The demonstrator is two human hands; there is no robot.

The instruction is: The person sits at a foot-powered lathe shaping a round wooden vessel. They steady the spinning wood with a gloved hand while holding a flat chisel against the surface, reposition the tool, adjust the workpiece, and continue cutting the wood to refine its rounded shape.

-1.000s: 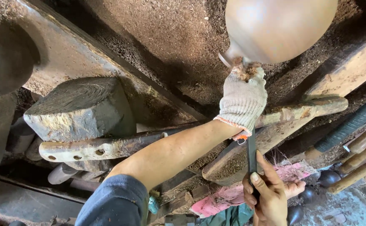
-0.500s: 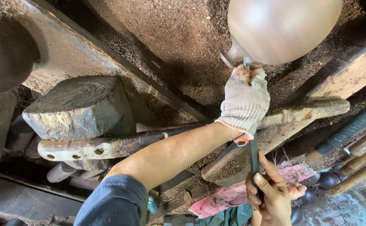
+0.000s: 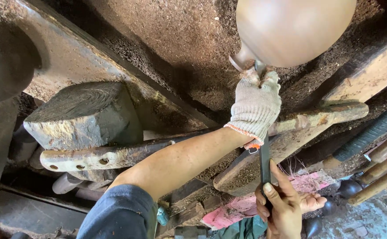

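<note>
Vase point(image 3: 295, 28) neck is pinched by the gloved left hand point(image 3: 255, 106); a dark tool point(image 3: 264, 163) is gripped by the bare right hand point(image 3: 284, 208) (likely fragile, smooth, best steadied at the neck).

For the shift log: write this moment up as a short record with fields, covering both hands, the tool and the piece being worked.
Workpiece: smooth, rounded brown wooden form, narrowing to a neck at its lower left
Tool: long dark metal bar, its tip at the neck
Left hand: left hand in a knit glove, gripping the bar close to the neck
Right hand: right hand bare, gripping the bar's lower end
Rest: worn wooden bar with holes running under the left forearm
Nearby: grey wooden block to the left; pink cloth below
</note>
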